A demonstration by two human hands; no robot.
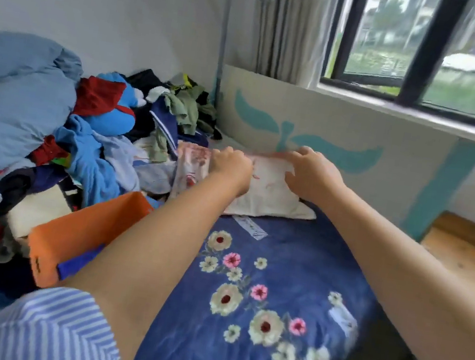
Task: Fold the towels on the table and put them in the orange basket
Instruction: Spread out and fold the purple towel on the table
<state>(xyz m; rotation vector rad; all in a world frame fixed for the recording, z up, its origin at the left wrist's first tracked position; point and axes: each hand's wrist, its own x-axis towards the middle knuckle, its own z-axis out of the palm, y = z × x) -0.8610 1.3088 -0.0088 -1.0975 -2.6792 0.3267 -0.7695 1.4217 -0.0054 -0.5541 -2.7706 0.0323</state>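
I see a bed covered by a blue blanket (281, 249) with cream and pink flowers, a window (437, 49) beyond and a wood floor (466, 256) to the right. A heap of clothes (106, 134) lies at the left beside a pale blue duvet (7, 112). The orange basket (79, 229) sits tilted near my left arm. My left hand (230, 168) is closed on the white printed towel (265, 193); my right hand (308, 175) pinches its far edge. A small label (249, 226) on the blanket is too blurred to read
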